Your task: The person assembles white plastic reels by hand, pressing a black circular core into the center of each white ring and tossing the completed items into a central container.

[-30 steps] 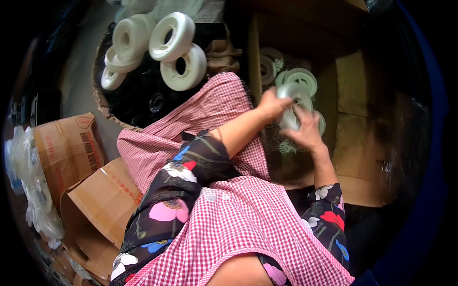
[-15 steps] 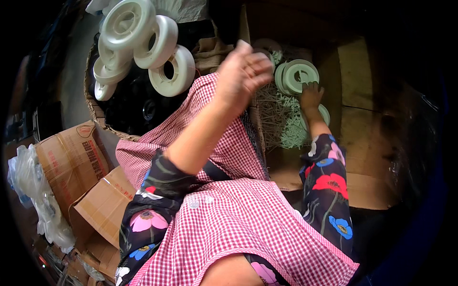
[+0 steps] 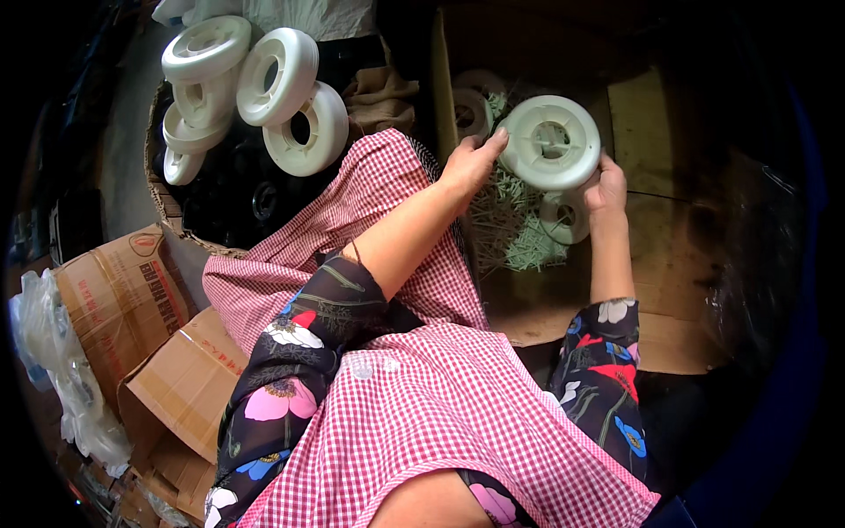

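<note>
Both hands on 1 white plastic spool (image 3: 552,141), held up over the open cardboard box (image 3: 656,264) at front right. Left hand (image 3: 471,163) takes the spool's left rim, fingers (image 3: 493,145) curled onto the edge; right hand (image 3: 607,187) takes the lower right rim, fingers wrapped behind it, thumb at the edge. So the spool sits between the 2 hands, flat face up toward the camera, hub visible. A grip on opposite rims looks like the way to keep the disc level and the face clear for a look.

Directly below it: another white spool (image 3: 563,220) lying on a heap of pale green sticks (image 3: 515,238) in the box; 2 more spools (image 3: 471,106) at the box's far left corner, partly in shadow.

Left of the box: round basket (image 3: 167,207) of dark parts, with 5 or so white spools (image 3: 264,88) stacked on top, well apart from the hands. Flattened cartons (image 3: 132,299) and clear plastic bag (image 3: 48,352) at far left. Checked pink apron (image 3: 422,422) across the lap.
</note>
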Demonstrator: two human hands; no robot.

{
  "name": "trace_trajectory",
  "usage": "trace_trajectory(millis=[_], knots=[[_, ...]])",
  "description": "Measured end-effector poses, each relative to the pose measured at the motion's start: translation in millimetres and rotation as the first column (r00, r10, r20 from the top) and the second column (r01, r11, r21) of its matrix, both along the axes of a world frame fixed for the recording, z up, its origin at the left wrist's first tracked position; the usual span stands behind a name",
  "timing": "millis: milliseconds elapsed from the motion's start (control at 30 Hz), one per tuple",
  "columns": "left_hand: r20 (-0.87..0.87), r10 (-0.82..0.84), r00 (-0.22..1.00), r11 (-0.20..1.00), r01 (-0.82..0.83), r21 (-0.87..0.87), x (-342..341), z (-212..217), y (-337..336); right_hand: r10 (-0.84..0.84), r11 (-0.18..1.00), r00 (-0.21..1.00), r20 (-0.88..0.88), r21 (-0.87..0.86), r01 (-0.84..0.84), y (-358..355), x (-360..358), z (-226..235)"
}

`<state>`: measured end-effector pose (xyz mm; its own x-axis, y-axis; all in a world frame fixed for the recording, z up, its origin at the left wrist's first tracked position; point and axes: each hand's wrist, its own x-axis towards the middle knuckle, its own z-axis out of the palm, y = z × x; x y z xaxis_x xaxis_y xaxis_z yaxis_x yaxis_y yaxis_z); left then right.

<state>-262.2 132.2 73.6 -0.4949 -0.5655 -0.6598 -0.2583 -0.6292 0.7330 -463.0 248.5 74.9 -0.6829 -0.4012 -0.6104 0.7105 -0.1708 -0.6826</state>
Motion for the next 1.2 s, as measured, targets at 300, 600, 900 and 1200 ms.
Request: trace_trajectory(millis=[300,600,900,1200], knots=[[-0.079,0.162,0.984,0.969,-0.174,-0.178,10.8,1.0,-5.5,0.641,0.766,-0.358,-0.679,0.594,0.246,18.2,102.8,44.6],[0.094,-0.179,0.979,0.892,0.202,-0.405,8.4,11.9,8.7,0.777,0.54,-0.4,-0.485,0.841,0.03,16.1,135.9,7.4],[-0.015,0.02,1.0,0.992,-0.021,-0.122,6.0,12.8,0.1,0.651,0.736,-0.31,-0.693,0.676,0.035,15.1,102.7,71.3],[-0.633,0.624,0.458,0.777,-0.447,0.442,34.0,97.2,-73.1,0.898,0.231,0.321,-0.301,0.943,0.238,28.3,-8.9,-127.3]])
